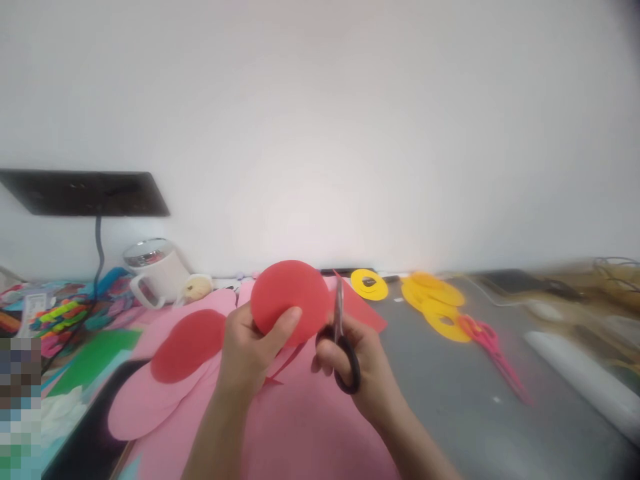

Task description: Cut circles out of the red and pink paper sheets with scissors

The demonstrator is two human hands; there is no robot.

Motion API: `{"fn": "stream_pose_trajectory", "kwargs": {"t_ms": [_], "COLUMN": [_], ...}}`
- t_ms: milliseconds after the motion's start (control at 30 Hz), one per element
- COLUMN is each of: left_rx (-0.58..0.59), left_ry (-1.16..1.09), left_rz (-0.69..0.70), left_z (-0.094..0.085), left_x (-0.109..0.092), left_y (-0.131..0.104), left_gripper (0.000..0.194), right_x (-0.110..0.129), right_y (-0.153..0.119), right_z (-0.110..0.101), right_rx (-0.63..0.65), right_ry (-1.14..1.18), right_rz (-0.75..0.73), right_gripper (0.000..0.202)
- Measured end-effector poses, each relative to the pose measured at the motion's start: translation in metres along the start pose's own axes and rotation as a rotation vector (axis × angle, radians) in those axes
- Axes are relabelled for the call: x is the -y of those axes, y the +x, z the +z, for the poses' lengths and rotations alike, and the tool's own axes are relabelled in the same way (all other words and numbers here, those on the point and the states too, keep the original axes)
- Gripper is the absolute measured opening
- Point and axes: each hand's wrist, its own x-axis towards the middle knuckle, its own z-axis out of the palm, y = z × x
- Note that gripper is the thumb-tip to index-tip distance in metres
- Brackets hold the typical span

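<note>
My left hand pinches a red paper disc between thumb and fingers, holding it up over the pink paper. Just right of the disc, my right hand is wrapped round the black handles of a pair of scissors, whose blades point upward. More red paper shows behind the scissors, and a thin red strip hangs below the disc. Another red piece lies on pink rounded paper shapes at the left.
Yellow discs and yellow pieces lie toward the back right, beside pink scissors. A white roll is at far right. At the left are a white mug, green paper and colourful craft bits.
</note>
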Motion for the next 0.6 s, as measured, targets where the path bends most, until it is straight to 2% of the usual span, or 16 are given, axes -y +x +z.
{"fn": "stream_pose_trajectory", "kwargs": {"t_ms": [167, 300, 433, 600], "left_rx": [0.017, 0.097, 0.131, 0.048], "left_ry": [0.038, 0.116, 0.15, 0.073], "left_rz": [-0.021, -0.028, -0.013, 0.024], "left_z": [0.0004, 0.0011, 0.0025, 0.0047], "left_x": [-0.0017, -0.0057, -0.0082, -0.0049], "left_y": [-0.0004, -0.0028, -0.0046, -0.0027], "left_gripper": [0.045, 0.048, 0.046, 0.029], "right_x": [0.0042, 0.0059, 0.0047, 0.0028], "right_y": [0.0015, 0.0017, -0.0008, -0.003], "right_z": [-0.003, -0.0062, -0.0056, -0.0003], "right_rx": [-0.341, -0.479, -0.48, -0.342], "right_ry": [-0.007, -0.095, -0.122, -0.086], "right_rz": [-0.139, -0.18, -0.162, -0.145], "right_gripper": [0.009, 0.012, 0.018, 0.016]}}
